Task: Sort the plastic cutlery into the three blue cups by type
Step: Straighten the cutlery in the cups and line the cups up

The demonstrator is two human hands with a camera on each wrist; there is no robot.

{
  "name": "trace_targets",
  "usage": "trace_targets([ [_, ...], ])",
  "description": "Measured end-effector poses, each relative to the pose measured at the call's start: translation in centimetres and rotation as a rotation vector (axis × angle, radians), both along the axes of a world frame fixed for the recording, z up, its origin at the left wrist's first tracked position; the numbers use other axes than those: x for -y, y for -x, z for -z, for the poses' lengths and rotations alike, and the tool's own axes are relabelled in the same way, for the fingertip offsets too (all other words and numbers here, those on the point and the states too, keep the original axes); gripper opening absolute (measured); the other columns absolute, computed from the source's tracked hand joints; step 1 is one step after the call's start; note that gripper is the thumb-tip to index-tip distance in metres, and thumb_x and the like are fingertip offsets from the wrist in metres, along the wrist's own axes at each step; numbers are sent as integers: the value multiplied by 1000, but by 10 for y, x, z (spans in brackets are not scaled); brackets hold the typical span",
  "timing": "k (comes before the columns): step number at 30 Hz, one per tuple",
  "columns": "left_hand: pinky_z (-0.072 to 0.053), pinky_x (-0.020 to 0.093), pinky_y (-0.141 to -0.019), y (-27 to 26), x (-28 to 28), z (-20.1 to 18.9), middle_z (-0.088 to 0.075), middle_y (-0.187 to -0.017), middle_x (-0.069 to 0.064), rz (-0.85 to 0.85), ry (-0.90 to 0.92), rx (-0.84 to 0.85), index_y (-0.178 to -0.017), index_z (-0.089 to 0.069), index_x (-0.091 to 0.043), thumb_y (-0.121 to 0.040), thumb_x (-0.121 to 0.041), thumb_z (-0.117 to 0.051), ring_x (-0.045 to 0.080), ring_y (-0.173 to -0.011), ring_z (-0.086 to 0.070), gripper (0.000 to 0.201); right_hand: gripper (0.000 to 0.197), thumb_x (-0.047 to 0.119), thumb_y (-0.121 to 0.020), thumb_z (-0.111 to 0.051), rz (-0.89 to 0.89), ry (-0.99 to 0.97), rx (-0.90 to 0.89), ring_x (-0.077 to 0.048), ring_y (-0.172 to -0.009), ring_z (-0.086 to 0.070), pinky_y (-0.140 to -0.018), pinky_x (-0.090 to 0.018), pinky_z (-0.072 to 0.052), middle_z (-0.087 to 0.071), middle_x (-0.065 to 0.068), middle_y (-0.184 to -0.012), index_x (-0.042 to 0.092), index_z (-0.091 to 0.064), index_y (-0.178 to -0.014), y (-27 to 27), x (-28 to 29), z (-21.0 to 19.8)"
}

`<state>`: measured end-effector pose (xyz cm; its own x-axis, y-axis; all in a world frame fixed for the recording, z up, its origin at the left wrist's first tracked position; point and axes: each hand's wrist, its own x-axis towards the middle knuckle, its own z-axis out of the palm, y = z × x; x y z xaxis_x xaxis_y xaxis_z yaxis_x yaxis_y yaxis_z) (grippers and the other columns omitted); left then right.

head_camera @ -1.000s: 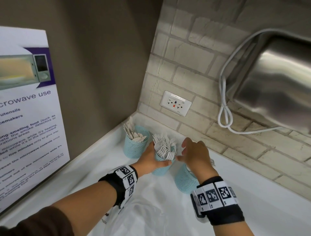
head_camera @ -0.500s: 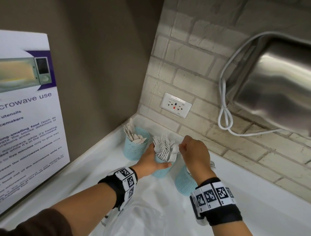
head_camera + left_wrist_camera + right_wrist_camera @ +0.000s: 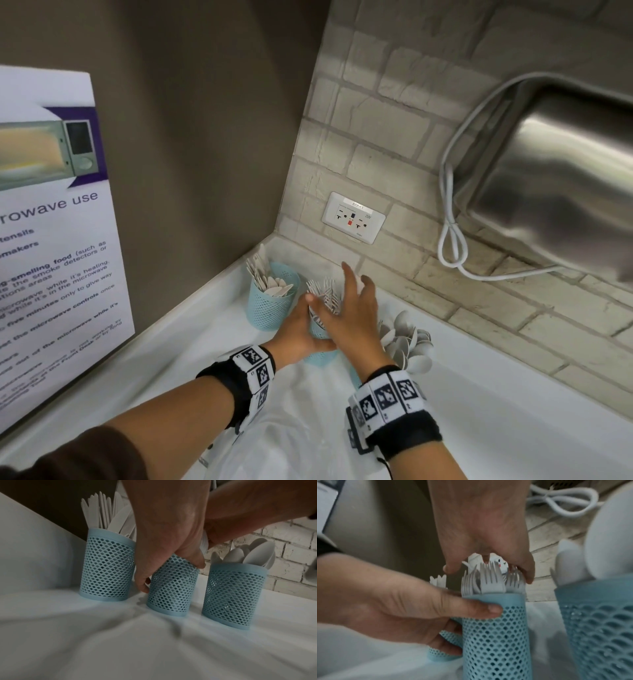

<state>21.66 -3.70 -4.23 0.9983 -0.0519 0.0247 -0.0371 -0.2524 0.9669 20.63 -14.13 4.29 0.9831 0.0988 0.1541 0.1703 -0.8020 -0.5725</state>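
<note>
Left hand (image 3: 297,331): I grip the middle cup (image 3: 494,635) by its rim, steadying it.
Right hand (image 3: 352,310): fingers spread loose, holding nothing, over the forks (image 3: 488,582).
Cups: knives (image 3: 109,515) at 9 o'clock, spoons (image 3: 254,553) at 3.
Advice: I'd press the tines level gently, cup braced.

Microwave-use poster (image 3: 51,222) on brown wall, wall outlet (image 3: 353,218) in brick, steel appliance (image 3: 555,178), looped white cord (image 3: 452,236).

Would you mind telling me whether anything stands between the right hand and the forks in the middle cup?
Nothing visible does. The right hand hangs directly above the forks, its fingers spread over the tines. The left hand grips the middle cup from the side, below the forks.
</note>
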Motion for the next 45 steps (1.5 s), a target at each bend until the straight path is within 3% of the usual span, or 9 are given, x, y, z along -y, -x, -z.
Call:
trace_targets([
  [4, -47, 25, -97, 1, 0, 1, -42, -133, -12, -17, 84, 2, -142, -23, -28, -67, -7, -83, 12, -128, -44, 98, 75, 65, -79, -55, -16, 181, -22, -32, -140, -19, -109, -50, -30, -22, -5, -155, 44, -24, -145, -17, -12, 13],
  [8, -40, 16, -92, 1, -4, 2, -48, -124, -9, -37, -21, 54, -134, -37, -18, -66, -14, -84, 10, -118, -50, 83, 43, 50, -79, -56, -20, 189, 93, -23, -108, -44, -87, -40, -44, -56, 4, -117, 37, -55, -120, -25, -19, 18],
  [11, -43, 8, -77, -4, -1, 5, -52, -109, -9, -27, 16, 50, -121, -35, -23, -58, -18, -89, 6, -99, -55, 83, 24, 37, -82, -61, 46, 48, 196, -22, -102, -44, -83, -37, -43, -56, 3, -104, 30, -61, -105, -28, -12, 18],
  [15, -49, 20, -87, -6, -2, 7, -55, -116, -5, -13, 55, 56, -121, -33, -28, -54, -23, -91, 7, -105, -57, 88, 17, 34, -85, -61, 87, -76, 307, -21, -101, -46, -82, -35, -42, -47, 8, -95, 27, -60, -100, -24, -2, 18],
  [21, -47, 26, -94, -4, -4, 7, -54, -119, -5, 0, 40, 50, -123, -34, -27, -48, -40, -88, 8, -109, -55, 93, 35, 40, -91, -53, -30, -144, 259, -16, -119, -47, -100, -43, -40, -49, 6, -125, 35, -50, -125, -25, 7, 11],
  [25, -42, 30, -101, -6, -3, 8, -47, -128, -2, 21, 26, 42, -135, -31, -18, -53, -33, -88, 13, -120, -48, 101, 55, 55, -92, -45, -203, 221, 14, -19, -139, -24, -113, -44, -24, -29, 3, -150, 40, -32, -144, -26, 5, 14],
  [33, -40, 26, -99, -6, -2, 8, -51, -125, -5, 0, 70, 41, -129, -37, -21, -52, -30, -91, 10, -118, -50, 95, 53, 43, -102, -24, -177, -94, -73, -15, -146, -14, -120, -37, -13, -22, 0, -158, 21, -25, -150, -20, 10, -1],
  [39, -38, 32, -107, -6, -2, 7, -49, -127, -8, -13, 12, 24, -134, -35, -22, -48, -39, -90, 11, -120, -47, 104, 50, 34, -103, -32, 132, -462, -50, -19, -143, -26, -115, -33, -21, -29, -5, -156, 15, -29, -149, -14, 21, -16],
  [45, -39, 3, -83, -2, -2, 5, -46, -127, -11, 47, -3, 7, -139, -32, -16, -72, -10, -80, 7, -120, -47, 82, 76, 46, -92, -53, -139, -63, -125, -22, -148, -6, -119, -44, -17, -3, 0, -160, 31, -10, -152, 0, 0, 16],
])
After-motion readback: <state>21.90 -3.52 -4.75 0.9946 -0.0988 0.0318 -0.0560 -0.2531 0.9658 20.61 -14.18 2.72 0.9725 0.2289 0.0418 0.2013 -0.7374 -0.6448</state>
